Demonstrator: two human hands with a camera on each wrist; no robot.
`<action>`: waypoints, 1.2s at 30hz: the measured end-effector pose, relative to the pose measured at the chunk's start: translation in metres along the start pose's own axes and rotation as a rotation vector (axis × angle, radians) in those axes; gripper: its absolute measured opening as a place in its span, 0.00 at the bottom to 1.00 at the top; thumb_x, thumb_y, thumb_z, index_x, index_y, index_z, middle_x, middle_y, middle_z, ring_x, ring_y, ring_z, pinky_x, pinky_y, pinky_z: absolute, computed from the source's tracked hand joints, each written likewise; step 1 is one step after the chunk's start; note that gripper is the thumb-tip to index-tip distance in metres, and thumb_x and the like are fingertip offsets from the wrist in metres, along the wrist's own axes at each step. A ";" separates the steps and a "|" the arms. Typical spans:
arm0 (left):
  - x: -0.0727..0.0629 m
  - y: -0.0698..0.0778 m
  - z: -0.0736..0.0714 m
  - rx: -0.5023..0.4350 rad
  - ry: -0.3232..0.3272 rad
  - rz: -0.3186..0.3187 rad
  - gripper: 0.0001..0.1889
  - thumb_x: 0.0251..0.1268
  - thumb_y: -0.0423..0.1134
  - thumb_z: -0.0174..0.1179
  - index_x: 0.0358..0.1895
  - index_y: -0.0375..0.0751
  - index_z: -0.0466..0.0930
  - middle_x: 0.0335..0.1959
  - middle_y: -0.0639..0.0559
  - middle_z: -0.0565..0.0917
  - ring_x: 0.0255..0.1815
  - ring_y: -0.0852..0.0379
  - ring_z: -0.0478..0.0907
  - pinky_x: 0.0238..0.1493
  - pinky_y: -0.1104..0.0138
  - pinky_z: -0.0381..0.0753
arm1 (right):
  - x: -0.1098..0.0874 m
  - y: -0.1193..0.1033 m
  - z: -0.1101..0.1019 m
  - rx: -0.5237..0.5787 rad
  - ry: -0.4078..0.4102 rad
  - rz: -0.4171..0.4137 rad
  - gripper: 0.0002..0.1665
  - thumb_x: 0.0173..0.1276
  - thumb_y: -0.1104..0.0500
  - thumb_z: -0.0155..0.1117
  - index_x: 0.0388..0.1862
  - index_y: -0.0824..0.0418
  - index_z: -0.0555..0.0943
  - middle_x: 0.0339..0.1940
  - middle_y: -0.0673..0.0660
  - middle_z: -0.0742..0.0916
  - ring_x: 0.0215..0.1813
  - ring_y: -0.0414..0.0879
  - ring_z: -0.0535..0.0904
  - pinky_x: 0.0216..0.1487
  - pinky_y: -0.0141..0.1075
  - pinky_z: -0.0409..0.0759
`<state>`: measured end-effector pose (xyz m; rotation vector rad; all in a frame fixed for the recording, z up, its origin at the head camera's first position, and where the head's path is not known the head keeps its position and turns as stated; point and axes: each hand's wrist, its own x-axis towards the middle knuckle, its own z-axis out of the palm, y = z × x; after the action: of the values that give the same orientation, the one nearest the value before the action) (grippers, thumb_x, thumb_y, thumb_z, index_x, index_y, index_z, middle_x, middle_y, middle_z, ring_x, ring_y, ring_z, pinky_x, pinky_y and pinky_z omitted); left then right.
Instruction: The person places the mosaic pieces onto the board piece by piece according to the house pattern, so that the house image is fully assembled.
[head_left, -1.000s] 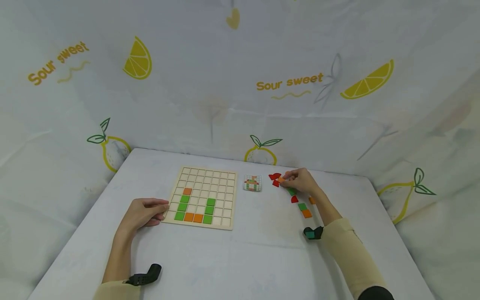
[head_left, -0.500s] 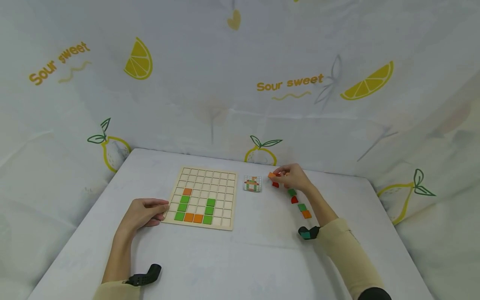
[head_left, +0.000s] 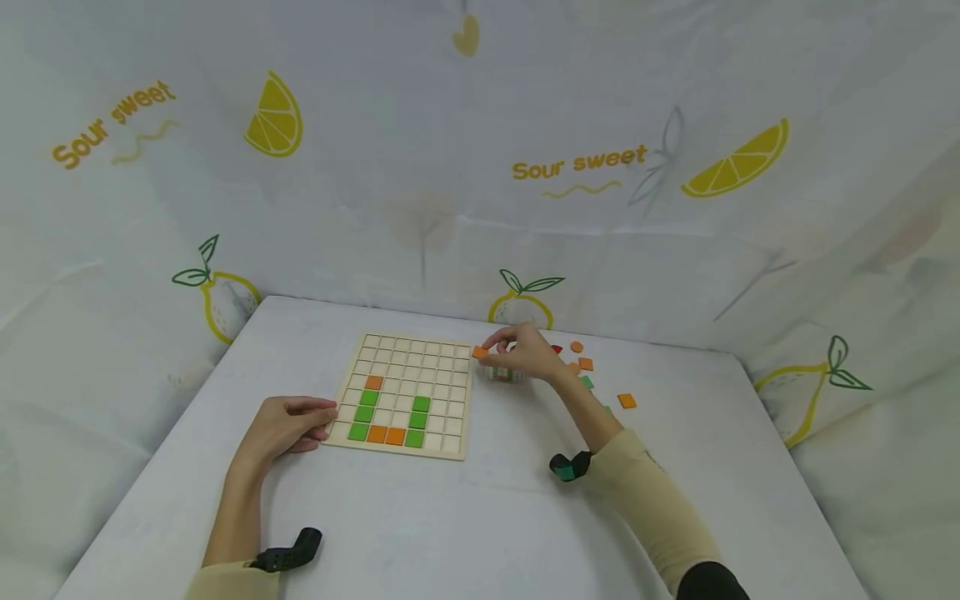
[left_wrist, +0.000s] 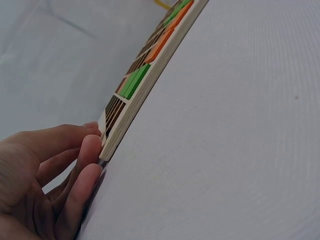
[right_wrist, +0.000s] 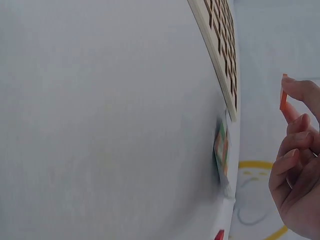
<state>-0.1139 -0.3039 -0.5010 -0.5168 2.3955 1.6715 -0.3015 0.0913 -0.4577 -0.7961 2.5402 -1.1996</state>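
Note:
A wooden grid board (head_left: 445,408) lies on the table with green and orange square tiles in its lower cells. My left hand (head_left: 288,425) grips the board's lower left edge; in the left wrist view its fingertips (left_wrist: 90,147) meet at the corner. Between thumb and fingertip my right hand (head_left: 525,352) pinches an orange square tile (head_left: 480,352), held above the table by the board's upper right edge. The right wrist view shows this orange tile (right_wrist: 283,92) edge-on, off the surface. Under the right hand lies a small pattern card (head_left: 504,375), partly covered.
Loose pieces lie right of the card: an orange round piece (head_left: 577,347), an orange tile (head_left: 627,401), a green piece (head_left: 587,382) and a red piece (head_left: 557,349). The right forearm hides others. A lemon-print cloth (head_left: 420,208) hangs behind the table (head_left: 420,525).
My right hand has carried the orange tile leftward from the loose pieces, over the card to the board's edge. My left hand has stayed at the board's corner.

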 end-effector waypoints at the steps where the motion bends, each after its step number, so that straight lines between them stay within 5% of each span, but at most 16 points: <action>1: 0.000 0.000 0.000 -0.001 0.002 -0.004 0.26 0.72 0.47 0.73 0.65 0.35 0.86 0.31 0.58 0.91 0.32 0.65 0.88 0.35 0.70 0.91 | 0.002 -0.004 0.006 0.000 -0.007 -0.001 0.15 0.64 0.54 0.83 0.44 0.61 0.91 0.23 0.46 0.78 0.22 0.39 0.67 0.25 0.29 0.63; 13: 0.001 0.001 0.000 -0.001 0.003 -0.009 0.25 0.72 0.47 0.74 0.64 0.35 0.86 0.31 0.58 0.91 0.31 0.65 0.88 0.35 0.70 0.91 | 0.027 -0.040 0.063 0.003 -0.140 -0.074 0.16 0.67 0.52 0.81 0.46 0.63 0.92 0.19 0.44 0.77 0.23 0.36 0.66 0.29 0.27 0.65; 21: -0.001 0.001 0.000 -0.007 0.001 -0.009 0.26 0.72 0.47 0.74 0.65 0.34 0.86 0.33 0.57 0.91 0.32 0.65 0.88 0.35 0.70 0.91 | 0.039 -0.055 0.090 -0.027 -0.200 -0.043 0.16 0.67 0.51 0.81 0.46 0.62 0.93 0.23 0.44 0.79 0.26 0.35 0.69 0.28 0.27 0.66; 36: 0.000 -0.002 0.000 -0.012 0.004 -0.001 0.26 0.72 0.47 0.73 0.65 0.33 0.86 0.32 0.58 0.91 0.31 0.65 0.88 0.33 0.71 0.90 | 0.045 -0.074 0.122 -0.181 -0.191 0.037 0.14 0.66 0.47 0.82 0.44 0.52 0.92 0.28 0.43 0.85 0.30 0.35 0.77 0.30 0.30 0.73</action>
<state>-0.1132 -0.3043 -0.5023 -0.5236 2.3892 1.6869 -0.2609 -0.0512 -0.4781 -0.8539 2.5171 -0.8472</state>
